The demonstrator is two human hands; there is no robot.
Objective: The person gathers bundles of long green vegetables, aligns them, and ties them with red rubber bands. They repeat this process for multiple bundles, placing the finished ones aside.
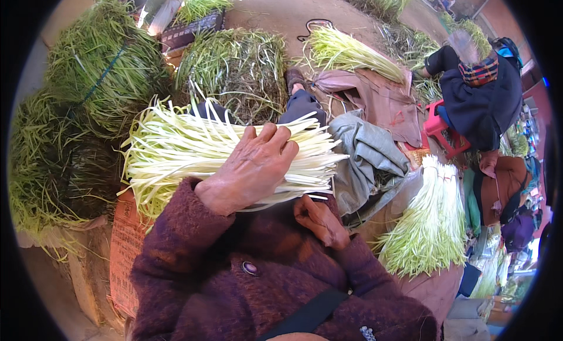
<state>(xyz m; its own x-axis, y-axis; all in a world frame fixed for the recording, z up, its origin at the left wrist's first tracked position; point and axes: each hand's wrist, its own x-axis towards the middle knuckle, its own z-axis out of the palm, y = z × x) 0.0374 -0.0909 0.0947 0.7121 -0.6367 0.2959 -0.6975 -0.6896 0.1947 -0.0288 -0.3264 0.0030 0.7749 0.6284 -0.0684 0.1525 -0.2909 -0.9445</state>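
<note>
A thick bundle of pale blanched chives (198, 151) lies across my lap, its leafy yellow-green ends to the left and white stalk ends to the right. My left hand (250, 169) is bent over the stalks and grips them from above, knuckles up. Just below the white ends, close against my coat, is my right hand (323, 222) with its fingers curled. Whether anything is between those fingers is hidden. Beyond the bundle, my trouser leg (303, 105) and a shoe show.
Heaps of untrimmed green chives (105, 63) rise at left, and another heap (233, 72) lies ahead. Finished bundles (429, 222) rest at right beside a grey plastic sheet (369, 151). A loose bunch (347, 50) lies on brown cloth. A person (479, 94) sits by a pink stool (440, 127).
</note>
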